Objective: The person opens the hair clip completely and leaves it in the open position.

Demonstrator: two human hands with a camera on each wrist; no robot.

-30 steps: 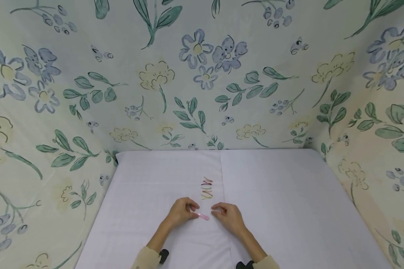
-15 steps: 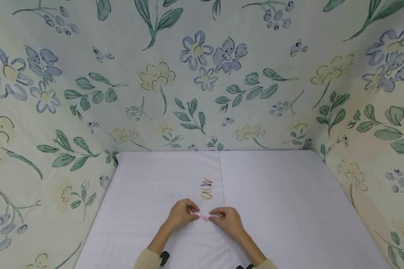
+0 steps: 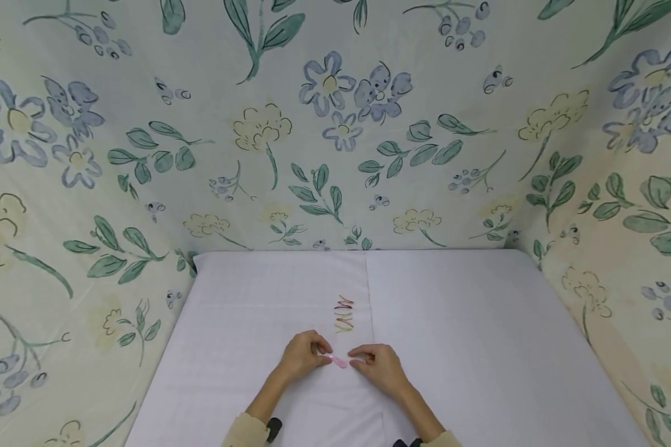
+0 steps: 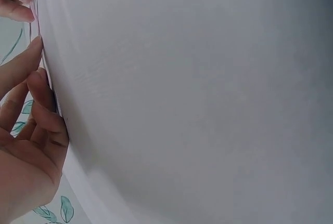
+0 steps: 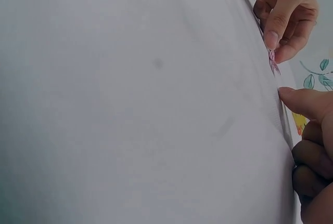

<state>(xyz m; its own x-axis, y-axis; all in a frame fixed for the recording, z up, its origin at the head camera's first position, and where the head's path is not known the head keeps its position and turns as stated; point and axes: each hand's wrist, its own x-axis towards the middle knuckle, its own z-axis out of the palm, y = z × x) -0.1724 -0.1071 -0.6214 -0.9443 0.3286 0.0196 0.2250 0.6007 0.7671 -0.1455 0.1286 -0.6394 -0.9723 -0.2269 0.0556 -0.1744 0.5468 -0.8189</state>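
A small pink hair clip (image 3: 338,361) lies low over the white cloth (image 3: 481,347) between my two hands. My left hand (image 3: 307,354) pinches its left end with thumb and forefinger; the right wrist view shows that left hand (image 5: 286,16) pinching the pink hair clip (image 5: 272,63). My right hand (image 3: 376,365) has its fingers curled, and its fingertips meet the clip's right end. In the right wrist view my right hand's thumb (image 5: 304,102) sits just below the clip. The left wrist view shows my left hand (image 4: 31,125) and the right hand's fingertips (image 4: 18,3) at the cloth's edge.
A short row of several hair clips (image 3: 343,313) in dark red, yellow and brown lies on the cloth just beyond my hands. Flowered fabric (image 3: 335,124) walls in the back and both sides. White cloth stretches left and right of the hands.
My right hand has slid left until its fingertips reach the pink clip's right end. The left hand and the clip have stayed almost still.
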